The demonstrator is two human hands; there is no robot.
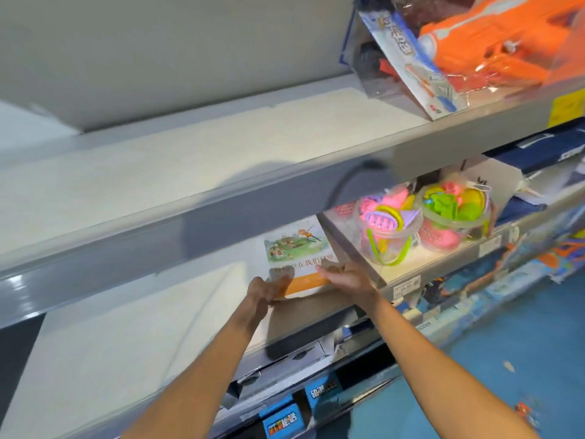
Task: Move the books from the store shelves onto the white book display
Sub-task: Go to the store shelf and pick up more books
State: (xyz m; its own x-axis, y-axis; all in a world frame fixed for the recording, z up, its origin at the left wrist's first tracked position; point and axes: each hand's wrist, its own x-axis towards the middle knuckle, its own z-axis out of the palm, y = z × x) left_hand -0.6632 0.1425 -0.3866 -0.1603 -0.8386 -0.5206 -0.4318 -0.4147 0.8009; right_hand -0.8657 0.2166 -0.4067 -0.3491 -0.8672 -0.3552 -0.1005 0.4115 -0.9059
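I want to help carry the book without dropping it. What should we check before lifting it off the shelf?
1. Left hand holds the book's lower left corner: ok.
2. Right hand holds its right edge: ok.
3. Grip firm on both sides: cannot tell, picture is blurry.
4. Toy buckets sit apart on the next shelf, out of the way: ok.
5. Upper shelf edge hangs over the book, so pull outward first: ok.
6. White book display in sight: not ok, not in view.
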